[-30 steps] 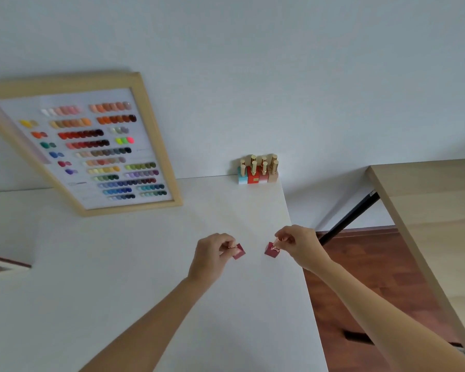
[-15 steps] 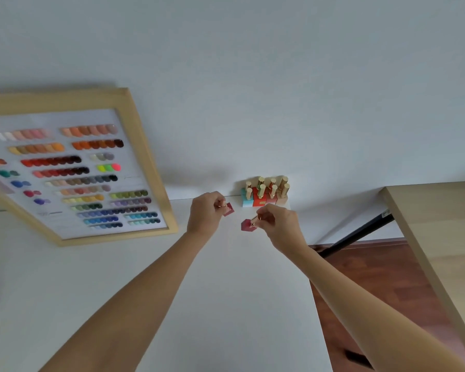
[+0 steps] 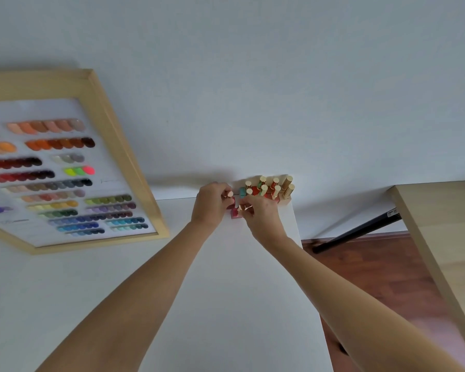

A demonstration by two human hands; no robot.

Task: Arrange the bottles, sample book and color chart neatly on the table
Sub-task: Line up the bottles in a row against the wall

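Both my arms reach to the far right corner of the white table (image 3: 226,291). My left hand (image 3: 210,204) pinches the gold cap of a small dark red bottle (image 3: 231,201). My right hand (image 3: 258,213) grips another red bottle (image 3: 235,213) by its cap, just in front of the first. Both bottles sit at the left end of a cluster of gold-capped bottles (image 3: 269,190) standing against the wall. The wood-framed color chart (image 3: 65,173) leans on the wall at the left. The sample book is out of view.
The table's right edge runs just right of the bottle cluster, with a red-brown floor (image 3: 381,277) beyond. A second wooden table (image 3: 446,237) stands at the right, with a black leg (image 3: 360,232) slanting below it.
Both hands have carried their red bottles from mid-table away from me to the bottle cluster at the wall. The view has shifted forward, and the book at the left edge has left the frame.
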